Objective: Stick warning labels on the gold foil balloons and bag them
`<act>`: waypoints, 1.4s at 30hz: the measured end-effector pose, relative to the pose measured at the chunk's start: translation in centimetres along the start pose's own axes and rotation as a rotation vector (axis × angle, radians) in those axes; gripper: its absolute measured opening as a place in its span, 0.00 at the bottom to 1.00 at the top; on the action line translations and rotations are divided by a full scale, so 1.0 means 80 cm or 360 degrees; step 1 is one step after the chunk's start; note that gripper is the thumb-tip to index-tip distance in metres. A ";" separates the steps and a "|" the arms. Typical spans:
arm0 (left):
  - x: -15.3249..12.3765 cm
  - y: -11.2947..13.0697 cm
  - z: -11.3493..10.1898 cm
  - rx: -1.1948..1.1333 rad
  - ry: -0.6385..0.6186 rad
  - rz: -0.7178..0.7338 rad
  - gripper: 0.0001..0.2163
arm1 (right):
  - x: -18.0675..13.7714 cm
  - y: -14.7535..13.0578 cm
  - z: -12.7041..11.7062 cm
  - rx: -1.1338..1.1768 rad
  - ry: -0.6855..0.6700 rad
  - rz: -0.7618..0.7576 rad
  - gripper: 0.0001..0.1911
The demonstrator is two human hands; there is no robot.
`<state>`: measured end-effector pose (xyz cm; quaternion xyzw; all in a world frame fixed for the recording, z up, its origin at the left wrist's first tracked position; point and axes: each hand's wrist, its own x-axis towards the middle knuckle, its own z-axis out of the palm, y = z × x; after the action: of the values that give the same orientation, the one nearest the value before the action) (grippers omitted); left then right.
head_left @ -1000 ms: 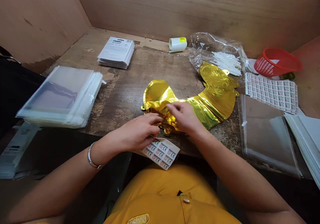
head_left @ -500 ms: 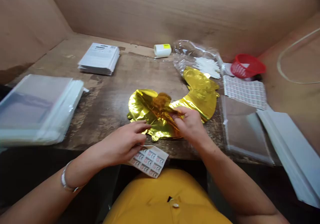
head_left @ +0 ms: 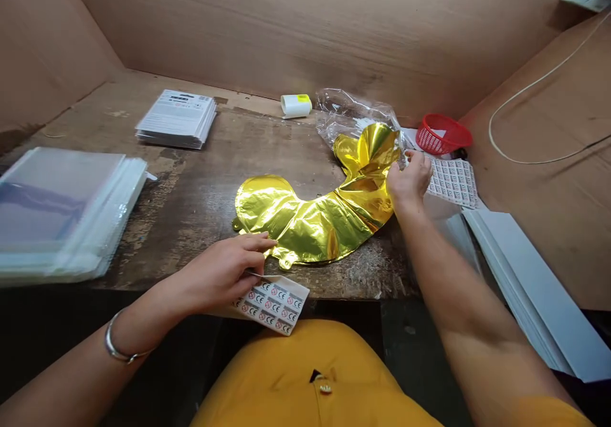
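Note:
A flat gold foil balloon [head_left: 310, 223] lies in a curve across the wooden table, its upper right part creased and lifted. My right hand [head_left: 410, 175] is closed at that part's right edge, with the foil against its thumb side; the exact grip is partly hidden. Low on the left, my left hand [head_left: 233, 268] is closed on a sheet of small CE-mark stickers [head_left: 274, 306], which hangs over the table's front edge. Its forefinger reaches onto the balloon's lower left rim, near a small foil tab [head_left: 286, 263].
Clear plastic sleeves [head_left: 57, 210] are stacked at left, printed cards [head_left: 176, 116] behind them. A white roll [head_left: 296, 105] and a crinkled clear bag [head_left: 329, 112] are at the back. At right are a red basket [head_left: 443, 135], another sticker sheet [head_left: 456, 180] and long white card strips [head_left: 534, 287].
My right hand has moved from the balloon's middle to its upper right edge. The folded left part now lies spread flat, while the right part is creased up. My left hand keeps the sticker sheet.

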<state>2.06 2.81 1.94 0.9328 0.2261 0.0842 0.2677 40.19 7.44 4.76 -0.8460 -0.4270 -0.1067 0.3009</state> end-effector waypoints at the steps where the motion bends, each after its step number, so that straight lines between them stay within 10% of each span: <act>1: 0.000 0.000 0.000 -0.0010 0.0005 0.0002 0.05 | -0.012 -0.010 -0.008 0.0009 0.0034 -0.0123 0.22; 6: 0.001 0.001 -0.004 0.0006 0.0017 0.0049 0.07 | -0.029 -0.031 -0.018 0.0049 -0.0002 -0.0660 0.22; 13: 0.003 0.008 -0.010 0.0041 0.0023 0.0038 0.07 | 0.081 -0.024 0.014 -0.0134 -0.0223 -0.0480 0.33; 18: 0.004 0.008 -0.009 0.0038 0.0032 -0.0006 0.07 | 0.125 -0.027 0.024 0.0064 -0.0750 -0.0264 0.12; 24: 0.002 0.003 -0.004 0.0037 0.0011 -0.0013 0.05 | 0.137 -0.024 0.024 0.0323 -0.0625 -0.0262 0.12; 29: 0.003 0.006 -0.005 0.0013 -0.0013 -0.0045 0.06 | 0.075 -0.037 0.011 0.0039 -0.0031 -0.0391 0.17; 36: 0.009 0.013 -0.012 -0.0018 -0.0046 -0.0109 0.07 | -0.057 -0.034 -0.006 -0.0523 -0.0876 -0.0856 0.17; 42: -0.001 0.025 -0.026 -0.0337 0.0017 -0.0269 0.06 | -0.152 -0.058 -0.070 0.0278 -0.0497 -0.1164 0.15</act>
<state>2.14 2.22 4.77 0.8764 0.2952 0.0898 0.3697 29.49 -1.84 5.83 -0.6157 -0.7477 -0.0401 0.2454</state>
